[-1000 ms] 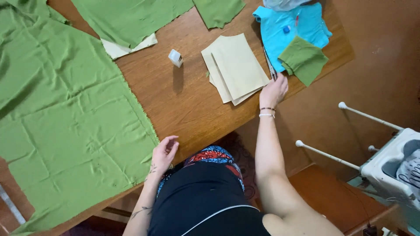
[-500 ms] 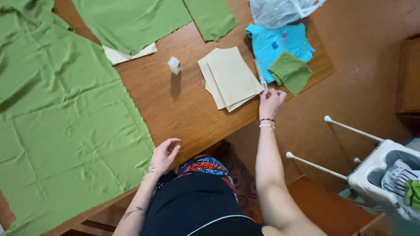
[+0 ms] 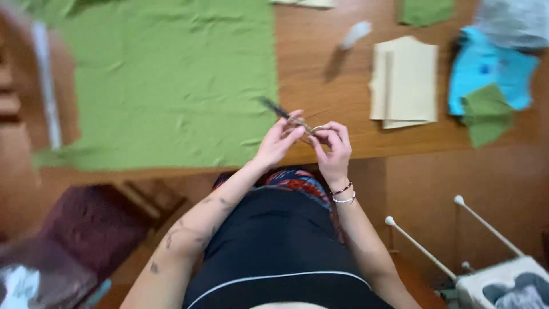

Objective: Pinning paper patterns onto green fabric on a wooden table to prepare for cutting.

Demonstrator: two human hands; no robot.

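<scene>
both hands, left hand [image 3: 278,140] and right hand [image 3: 333,146], pinch small scissors [image 3: 291,117] over the table's near edge [image 3: 366,153], just beside the green fabric [image 3: 166,86].

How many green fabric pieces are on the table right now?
3: a large green sheet at the table's left, a small piece at the top edge, a folded one on the blue cloth. More may lie outside the picture.
</scene>
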